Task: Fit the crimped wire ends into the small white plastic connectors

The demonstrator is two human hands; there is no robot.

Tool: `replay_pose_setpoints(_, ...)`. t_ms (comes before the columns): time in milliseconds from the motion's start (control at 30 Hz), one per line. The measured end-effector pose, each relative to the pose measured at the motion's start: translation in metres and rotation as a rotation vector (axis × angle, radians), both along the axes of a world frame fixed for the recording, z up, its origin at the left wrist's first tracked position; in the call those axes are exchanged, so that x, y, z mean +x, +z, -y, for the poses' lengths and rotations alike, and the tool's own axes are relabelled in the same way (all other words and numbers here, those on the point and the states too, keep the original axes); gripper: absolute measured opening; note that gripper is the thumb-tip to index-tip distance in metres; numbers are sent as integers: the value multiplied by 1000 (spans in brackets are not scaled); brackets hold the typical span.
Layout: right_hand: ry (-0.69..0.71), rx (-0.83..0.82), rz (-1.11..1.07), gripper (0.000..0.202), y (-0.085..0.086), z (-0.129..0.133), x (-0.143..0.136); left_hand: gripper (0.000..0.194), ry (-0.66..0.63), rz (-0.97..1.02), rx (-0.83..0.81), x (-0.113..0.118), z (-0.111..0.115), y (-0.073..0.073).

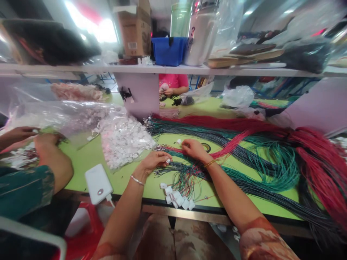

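My left hand pinches a small white plastic connector just above the wire ends. Beside it, my right hand hovers over the red wires with its fingers pressed together; whatever they may hold is too small to make out. Green and dark grey wires run under my right forearm toward the right. Below my hands, white connectors joined to thin wires lie in a cluster at the table's front edge. A bag of loose white connectors sits to the left of my left hand.
A white power bank with a cable lies at the front left. Behind my right hand is a black tape roll. A shelf crosses above the green table, carrying a blue bin. Co-workers sit left and opposite.
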State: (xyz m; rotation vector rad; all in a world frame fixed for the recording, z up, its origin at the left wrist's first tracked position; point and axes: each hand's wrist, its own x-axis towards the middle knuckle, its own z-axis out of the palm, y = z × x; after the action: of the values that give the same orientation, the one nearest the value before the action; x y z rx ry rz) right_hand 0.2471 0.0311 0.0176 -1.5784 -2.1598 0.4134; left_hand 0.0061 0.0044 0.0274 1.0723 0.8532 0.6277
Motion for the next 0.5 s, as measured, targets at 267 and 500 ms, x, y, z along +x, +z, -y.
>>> replay_pose_setpoints(267, -138, 1, 88, 21, -18, -7, 3, 31, 37, 4, 11, 0, -2, -2)
replay_pose_setpoints(500, -97, 159, 79, 16, 1, 3, -10, 31, 106, 63, 20, 2, 0, -1)
